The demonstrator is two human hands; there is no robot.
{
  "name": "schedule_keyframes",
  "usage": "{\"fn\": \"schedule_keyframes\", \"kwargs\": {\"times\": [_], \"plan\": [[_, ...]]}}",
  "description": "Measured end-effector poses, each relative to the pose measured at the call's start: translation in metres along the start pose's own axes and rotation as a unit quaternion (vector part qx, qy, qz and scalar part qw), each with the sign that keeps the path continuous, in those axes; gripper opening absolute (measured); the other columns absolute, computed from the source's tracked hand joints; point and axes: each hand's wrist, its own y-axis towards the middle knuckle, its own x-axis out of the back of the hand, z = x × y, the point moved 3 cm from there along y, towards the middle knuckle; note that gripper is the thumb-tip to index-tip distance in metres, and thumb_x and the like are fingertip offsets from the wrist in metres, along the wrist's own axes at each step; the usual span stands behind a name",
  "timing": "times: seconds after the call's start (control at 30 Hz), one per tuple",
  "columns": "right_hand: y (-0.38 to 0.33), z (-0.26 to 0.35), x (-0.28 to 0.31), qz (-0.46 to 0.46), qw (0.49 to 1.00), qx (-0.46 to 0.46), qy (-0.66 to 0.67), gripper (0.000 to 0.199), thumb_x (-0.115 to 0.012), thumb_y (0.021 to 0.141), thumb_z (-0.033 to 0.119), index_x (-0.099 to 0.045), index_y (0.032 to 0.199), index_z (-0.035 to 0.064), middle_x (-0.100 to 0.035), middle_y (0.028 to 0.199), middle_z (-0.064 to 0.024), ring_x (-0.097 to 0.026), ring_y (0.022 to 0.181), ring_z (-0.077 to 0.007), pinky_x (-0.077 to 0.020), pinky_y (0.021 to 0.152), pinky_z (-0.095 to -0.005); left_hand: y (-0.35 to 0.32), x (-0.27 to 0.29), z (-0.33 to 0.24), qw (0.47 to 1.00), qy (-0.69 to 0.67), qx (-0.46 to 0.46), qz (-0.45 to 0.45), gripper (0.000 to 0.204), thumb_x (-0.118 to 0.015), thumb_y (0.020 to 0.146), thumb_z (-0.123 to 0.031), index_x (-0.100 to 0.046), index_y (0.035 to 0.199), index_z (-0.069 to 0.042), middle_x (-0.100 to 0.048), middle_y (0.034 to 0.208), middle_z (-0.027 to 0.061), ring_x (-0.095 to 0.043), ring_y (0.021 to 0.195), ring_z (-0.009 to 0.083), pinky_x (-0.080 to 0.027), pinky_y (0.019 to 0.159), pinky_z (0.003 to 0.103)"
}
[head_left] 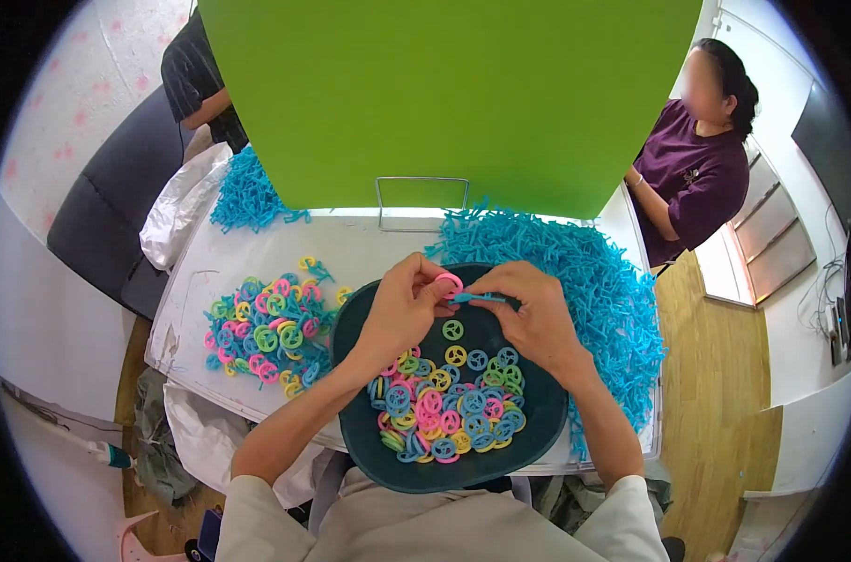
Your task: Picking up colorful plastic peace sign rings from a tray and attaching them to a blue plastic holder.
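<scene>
One pink ring (452, 279) and one blue stick (477, 298) held above a dark green basin (549, 421).
Left hand (399, 307) pinches the ring between thumb and fingertips; right hand (540, 314) pinches the stick, its tip at the ring's lower edge, contact not verifiable. Coloured spoked rings (435, 405) lie loose in the basin. On the white table (327, 242), a blue stick heap (584, 281) lies right, a mixed-colour pile (271, 328) left.
</scene>
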Motion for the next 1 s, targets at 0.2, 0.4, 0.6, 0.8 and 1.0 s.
{"fn": "schedule_keyframes", "kwargs": {"times": [0.2, 0.4, 0.6, 0.8, 1.0], "plan": [[0.0, -0.003, 0.003, 0.005, 0.996, -0.081, 0.024, 0.021, -0.068, 0.071, -0.007, -0.07, 0.09, 0.0031, -0.066, 0.08, -0.0107, -0.062, 0.076, -0.0225, -0.0478, 0.067, -0.0302, 0.005, -0.004, -0.002, 0.999, -0.003, -0.041, 0.001, 0.006, -0.05, 0.095, -0.003, -0.049, 0.093, 0.002, -0.061, 0.088, 0.0105, -0.065, 0.079, 0.0163, -0.058, 0.072, 0.029], [-0.001, -0.008, 0.002, 0.013, 0.988, -0.145, 0.056, 0.015, -0.07, 0.078, 0.0, -0.07, 0.093, 0.0008, -0.067, 0.079, -0.0078, -0.061, 0.073, -0.0143, -0.0462, 0.063, -0.0267, 0.005, -0.004, -0.001, 1.0, -0.021, -0.011, 0.018, 0.004, -0.05, 0.095, -0.001, -0.05, 0.094, 0.002, -0.063, 0.09, 0.0107, -0.066, 0.078, 0.0163, -0.058, 0.072, 0.028], [-0.003, -0.014, -0.002, -0.004, 0.953, -0.241, 0.186, 0.015, -0.066, 0.086, 0.007, -0.067, 0.095, -0.0046, -0.069, 0.08, -0.0099, -0.06, 0.068, -0.0097, -0.0477, 0.062, -0.0226, -0.004, -0.011, -0.009, 0.993, -0.012, -0.113, -0.036, 0.013, -0.048, 0.095, 0.001, -0.058, 0.101, 0.005, -0.065, 0.096, 0.0113, -0.065, 0.085, 0.0164, -0.058, 0.075, 0.029], [-0.007, -0.017, -0.005, -0.019, 0.915, -0.25, 0.316, 0.02, -0.066, 0.088, 0.013, -0.068, 0.097, -0.0048, -0.069, 0.079, -0.0093, -0.059, 0.065, -0.0093, -0.0475, 0.062, -0.0221, -0.014, -0.016, -0.02, 0.983, 0.034, -0.168, -0.068, 0.017, -0.049, 0.093, 0.003, -0.063, 0.103, 0.005, -0.067, 0.096, 0.0122, -0.065, 0.087, 0.0151, -0.058, 0.075, 0.028], [-0.012, -0.022, -0.011, -0.042, 0.833, -0.334, 0.44, 0.021, -0.066, 0.089, 0.013, -0.067, 0.098, -0.006, -0.068, 0.078, -0.0093, -0.059, 0.067, -0.009, -0.0474, 0.062, -0.0217, -0.018, -0.02, -0.02, 0.98, 0.029, -0.184, -0.069, 0.015, -0.052, 0.092, 0.001, -0.063, 0.102, 0.005, -0.067, 0.092, 0.0113, -0.066, 0.083, 0.0139, -0.057, 0.071, 0.027]]}}
